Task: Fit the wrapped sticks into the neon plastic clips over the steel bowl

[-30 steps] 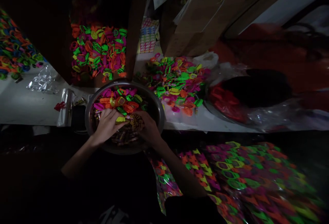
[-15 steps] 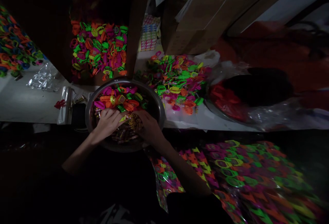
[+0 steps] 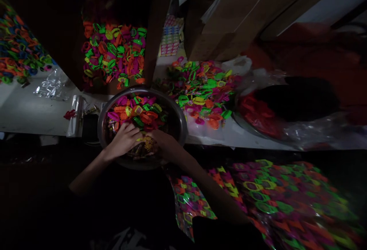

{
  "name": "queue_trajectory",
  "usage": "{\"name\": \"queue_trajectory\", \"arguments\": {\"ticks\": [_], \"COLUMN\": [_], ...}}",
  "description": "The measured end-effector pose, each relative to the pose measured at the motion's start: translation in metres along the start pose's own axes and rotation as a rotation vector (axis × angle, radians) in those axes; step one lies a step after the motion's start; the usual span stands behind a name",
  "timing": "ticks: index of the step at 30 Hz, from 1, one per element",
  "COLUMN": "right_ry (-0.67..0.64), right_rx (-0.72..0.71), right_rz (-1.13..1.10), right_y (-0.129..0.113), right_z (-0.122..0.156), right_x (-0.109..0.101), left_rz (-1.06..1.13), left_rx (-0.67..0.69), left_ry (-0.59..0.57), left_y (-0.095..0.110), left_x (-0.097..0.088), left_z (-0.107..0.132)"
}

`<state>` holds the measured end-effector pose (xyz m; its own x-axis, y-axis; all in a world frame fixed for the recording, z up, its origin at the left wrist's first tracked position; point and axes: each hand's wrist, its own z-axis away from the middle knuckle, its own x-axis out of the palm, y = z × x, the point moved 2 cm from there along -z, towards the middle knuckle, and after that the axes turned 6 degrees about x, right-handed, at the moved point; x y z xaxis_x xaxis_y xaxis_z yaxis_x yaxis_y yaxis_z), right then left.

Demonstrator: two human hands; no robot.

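Both hands are together inside a round metal bowl (image 3: 185, 124), over its near half. My left hand (image 3: 126, 138) is closed, its fingers curled round a yellow plastic toy watch (image 3: 140, 139) that shows only in part. From the right, my right hand (image 3: 162, 143) meets it with fingers pinched; what they hold is hidden. Just below the fingertips is a clump of small yellow-and-brown patterned pieces (image 3: 148, 143), too dark to name. Bright toy watches (image 3: 146, 116) in orange, pink and green lie in the bowl's far half, with small wrapped pieces at the near side.
A dark-walled box of toy watches (image 3: 114, 55) stands behind the bowl. More loose watches (image 3: 205, 89) lie to the right, before a cardboard carton (image 3: 226, 32). Clear plastic bags (image 3: 51, 85) are on the left. Bagged watches (image 3: 286, 192) lie at lower right.
The whole view has shifted slightly, so things sit a little further right. My hands stay in the bowl, and the right fingers have drawn closer over the yellow watch and patterned pieces.
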<state>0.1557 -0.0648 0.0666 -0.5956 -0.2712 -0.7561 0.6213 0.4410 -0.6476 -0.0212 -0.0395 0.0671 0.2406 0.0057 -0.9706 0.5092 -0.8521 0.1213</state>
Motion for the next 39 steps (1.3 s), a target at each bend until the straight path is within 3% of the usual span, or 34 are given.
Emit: {"name": "queue_trajectory", "arguments": {"ticks": [4, 6, 8, 10, 13, 14, 16, 18, 24, 29, 33, 39], "right_ry": [-0.125, -0.202, -0.205, 0.010, 0.801, 0.982, 1.131, 1.041, 0.546, 0.326, 0.219, 0.146], "right_rx": [0.062, 0.084, 0.113, 0.175, 0.436, 0.493, 0.537, 0.525, 0.476, 0.424, 0.386, 0.249], "right_rz": [-0.118, -0.193, -0.291, -0.348, -0.214, -0.196, -0.228, -0.311, -0.452, -0.502, -0.395, -0.179], "right_y": [0.008, 0.014, 0.025, 0.044, 0.079, 0.087, 0.098, 0.102, 0.092, 0.076, 0.061, 0.031], "right_z": [0.009, 0.013, 0.015, 0.013, 0.013, 0.014, 0.012, 0.008, -0.001, -0.003, -0.003, -0.010], "right_x": [0.007, -0.002, -0.022, -0.053, -0.100, -0.108, -0.110, -0.095, -0.019, 0.019, 0.028, 0.023], "left_rz": [0.224, 0.371, 0.458, 0.452, 0.310, 0.261, 0.148, 0.038, -0.091, -0.085, -0.033, 0.187], "left_rx": [-0.031, -0.104, -0.234, -0.391, -0.509, -0.511, -0.505, -0.497, -0.456, -0.433, -0.421, -0.280], "left_ry": [-0.127, -0.108, -0.019, 0.100, 0.165, 0.142, 0.071, -0.003, -0.116, -0.155, -0.064, 0.219], "left_y": [0.006, -0.002, -0.021, -0.045, -0.074, -0.078, -0.081, -0.077, -0.076, -0.085, -0.076, -0.040], "left_x": [0.002, -0.003, -0.008, -0.009, 0.002, 0.008, 0.018, 0.026, 0.036, 0.033, 0.017, -0.014], "left_z": [0.007, 0.015, 0.027, 0.039, 0.052, 0.054, 0.056, 0.056, 0.056, 0.058, 0.059, 0.049]}}
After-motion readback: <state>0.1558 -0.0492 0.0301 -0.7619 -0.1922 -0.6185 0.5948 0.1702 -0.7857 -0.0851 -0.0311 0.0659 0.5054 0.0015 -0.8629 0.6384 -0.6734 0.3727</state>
